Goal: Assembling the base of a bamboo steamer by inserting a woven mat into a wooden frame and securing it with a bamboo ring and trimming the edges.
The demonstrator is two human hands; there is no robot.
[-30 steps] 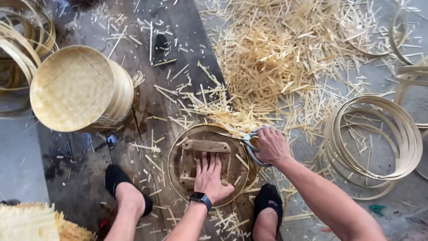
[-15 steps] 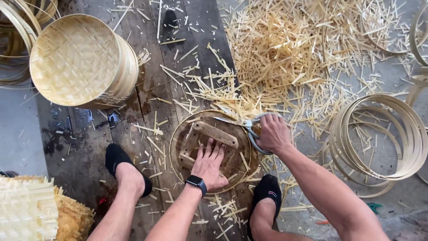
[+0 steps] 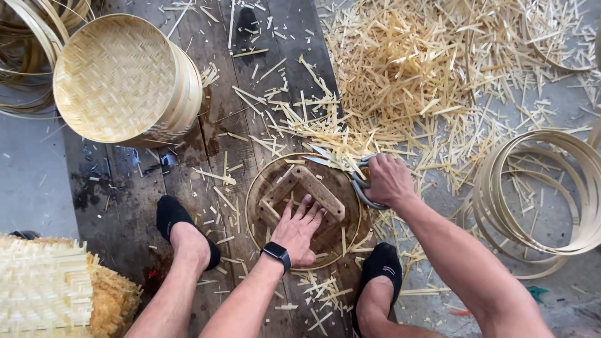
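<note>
Pressing L hand [image 3: 299,233] flat in round tray [image 3: 256,188]; R hand [image 3: 388,180] gripping scissors [image 3: 359,184].

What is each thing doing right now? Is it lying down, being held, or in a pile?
left hand: open, pressing flat on the round frame
round frame: lying flat on the boards
right hand: shut on the scissors
scissors: blades open at the frame's rim
woven basket: tipped on its side
bamboo scraps: loose pile
bamboo hoops: stacked flat
</note>
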